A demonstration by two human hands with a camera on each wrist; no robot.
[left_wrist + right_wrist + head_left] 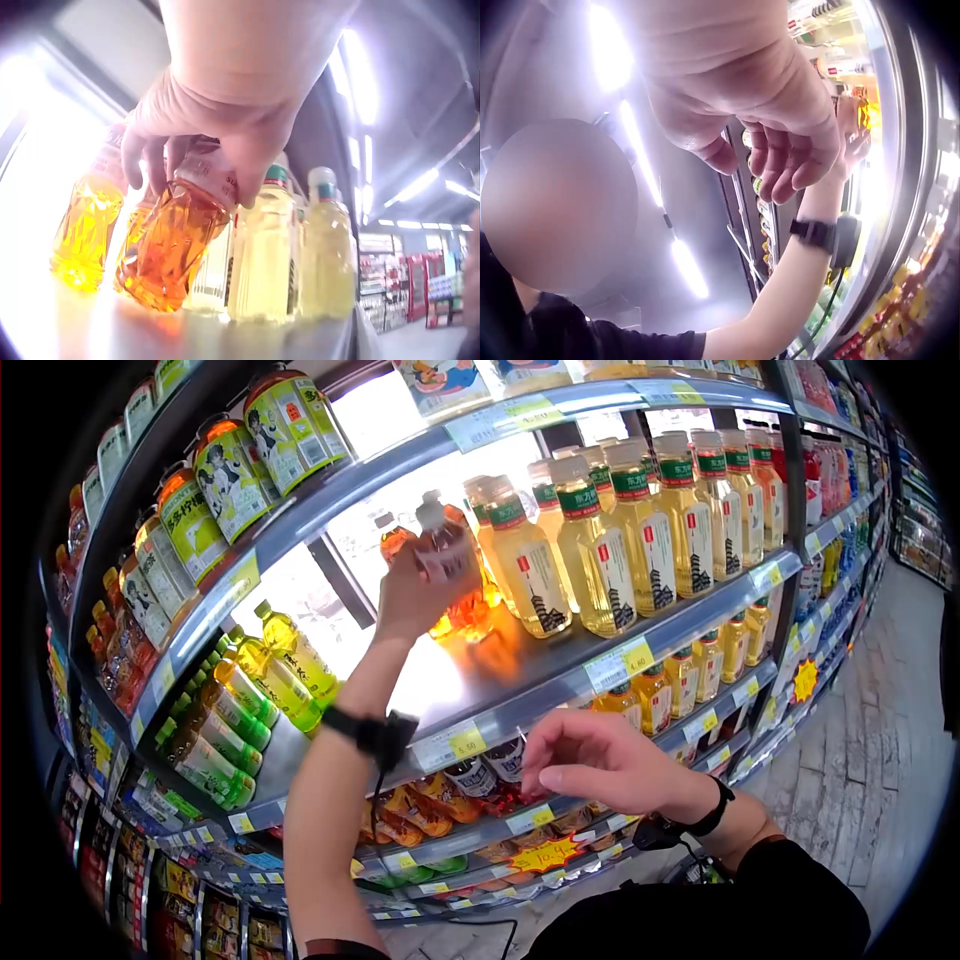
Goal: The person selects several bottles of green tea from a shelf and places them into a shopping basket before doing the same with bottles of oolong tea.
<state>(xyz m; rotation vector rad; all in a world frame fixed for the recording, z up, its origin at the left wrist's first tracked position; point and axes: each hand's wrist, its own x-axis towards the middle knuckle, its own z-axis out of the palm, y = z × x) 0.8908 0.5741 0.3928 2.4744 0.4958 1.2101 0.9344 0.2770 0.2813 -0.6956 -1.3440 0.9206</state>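
My left hand (415, 595) grips an orange drink bottle (450, 550) round its upper part on the lit shelf. In the left wrist view the bottle (174, 244) leans, with the thumb on one side and the fingers of the hand (217, 120) on the other. Another orange bottle (88, 232) stands beside it. Pale yellow bottles with green neck labels (530, 565) stand in rows just to the right. My right hand (610, 765) hangs in front of the shelf edge, its fingers loosely curled with nothing in them, as the right wrist view of that hand (742, 105) also shows.
Yellow and green bottles (285, 660) stand on the left part of the shelf. Large bottles with green labels (290, 430) are on the upper left shelf. A price-tagged shelf edge (560, 695) runs below my hands, with more drinks on lower shelves. Floor (850, 740) shows at the right.
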